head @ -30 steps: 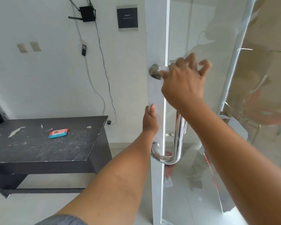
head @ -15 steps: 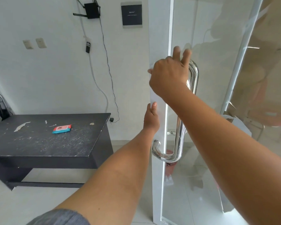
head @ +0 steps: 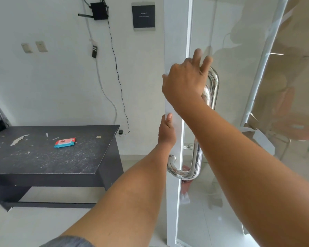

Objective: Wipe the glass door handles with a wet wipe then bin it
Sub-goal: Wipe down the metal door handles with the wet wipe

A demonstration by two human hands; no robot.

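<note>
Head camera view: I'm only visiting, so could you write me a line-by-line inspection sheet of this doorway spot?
Surface: black table, top scuffed and peeling.
Job's things: chrome door handle on the glass door; wipes pack lying on the table; the wipe in use not clearly seen; no bin seen.
Clutter: pale flakes on the tabletop.
Hands: right hand covers the handle's top; left hand grips the door's edge lower down.
Cables: black cable and white cable run down the wall below the router.
Surroundings: white wall, dark plaque, two switches, hanging remote.
</note>
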